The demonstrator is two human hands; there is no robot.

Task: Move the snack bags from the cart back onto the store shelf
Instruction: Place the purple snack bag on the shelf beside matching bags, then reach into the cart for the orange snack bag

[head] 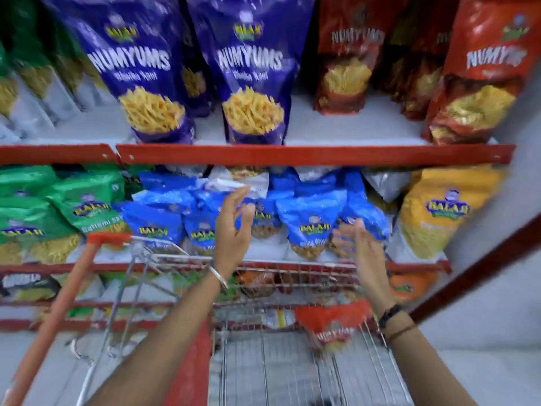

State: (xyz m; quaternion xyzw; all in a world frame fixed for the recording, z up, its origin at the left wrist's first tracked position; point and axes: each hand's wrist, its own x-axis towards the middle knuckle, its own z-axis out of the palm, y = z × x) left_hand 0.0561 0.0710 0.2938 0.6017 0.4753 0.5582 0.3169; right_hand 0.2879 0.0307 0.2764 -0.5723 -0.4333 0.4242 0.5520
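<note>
Both hands, left hand [234, 227] and right hand [358, 244], open, empty; blue Balaji bags [313, 221]; purple Numyums bags [251, 68] above

A red snack bag [332, 323] with white lettering lies tilted in the wire cart [292, 370], against its far right corner, blurred. On the store shelf [316, 155], the middle tier carries a crowd of small blue snack bags [311, 221] leaning at mixed angles near its front edge. The upper tier holds tall purple bags [251, 68] standing upright at the centre and red bags [480, 74] toward the right end.
</note>
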